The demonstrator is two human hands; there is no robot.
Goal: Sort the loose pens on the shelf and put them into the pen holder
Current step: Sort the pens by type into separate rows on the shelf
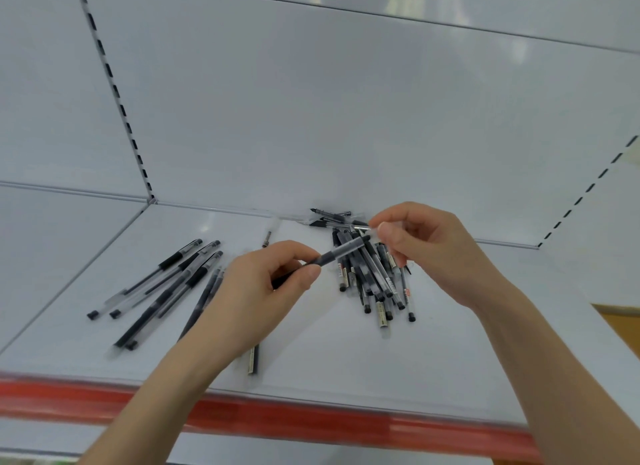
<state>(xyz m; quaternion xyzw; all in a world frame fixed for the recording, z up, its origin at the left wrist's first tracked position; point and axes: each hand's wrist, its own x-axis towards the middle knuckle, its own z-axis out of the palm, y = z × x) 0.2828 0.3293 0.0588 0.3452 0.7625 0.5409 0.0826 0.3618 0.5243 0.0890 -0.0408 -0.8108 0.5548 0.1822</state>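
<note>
My left hand [266,291] pinches a black gel pen [341,251] near its lower end, and the pen slants up to the right above the white shelf [311,353]. My right hand [429,253] hovers at the pen's upper end with thumb and fingers curled close together. Blur hides whether they touch the pen or hold anything. A heap of several black pens [374,281] lies under and between my hands. A second group of several pens [166,284] is laid out roughly parallel on the left. I see no pen holder.
A few more pens [332,218] lie against the back wall behind the heap, and a short metal-tipped piece [266,239] lies apart from them. One pen [252,360] pokes out under my left wrist. A red strip [311,419] edges the shelf front.
</note>
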